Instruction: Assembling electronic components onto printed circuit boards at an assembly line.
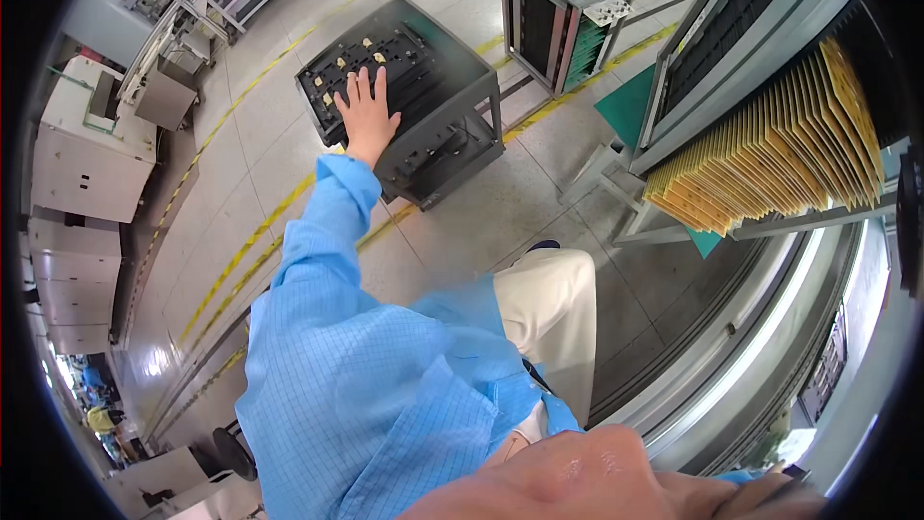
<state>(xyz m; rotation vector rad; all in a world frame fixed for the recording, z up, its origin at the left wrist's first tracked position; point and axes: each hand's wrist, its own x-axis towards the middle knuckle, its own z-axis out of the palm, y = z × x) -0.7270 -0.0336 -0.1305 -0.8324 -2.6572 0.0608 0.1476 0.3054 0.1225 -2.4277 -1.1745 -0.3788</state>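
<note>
My left hand (369, 123) stretches out in a blue gridded sleeve, its fingers spread and palm down. It rests on or just over the near edge of a stack of black trays (409, 67) with small yellow pieces on the top one; whether it presses down, I cannot tell. The trays sit on a dark grey metal cart (452, 178) with an open lower frame. No thing shows within the fingers. My right hand is out of view.
A magazine rack (568, 19) of green boards stands beyond the cart. Many yellow boards (770, 154) stand in a row on the right, beside a grey metal frame (674, 101). White machines (91, 149) line the left, and yellow striped tape (245, 241) crosses the floor.
</note>
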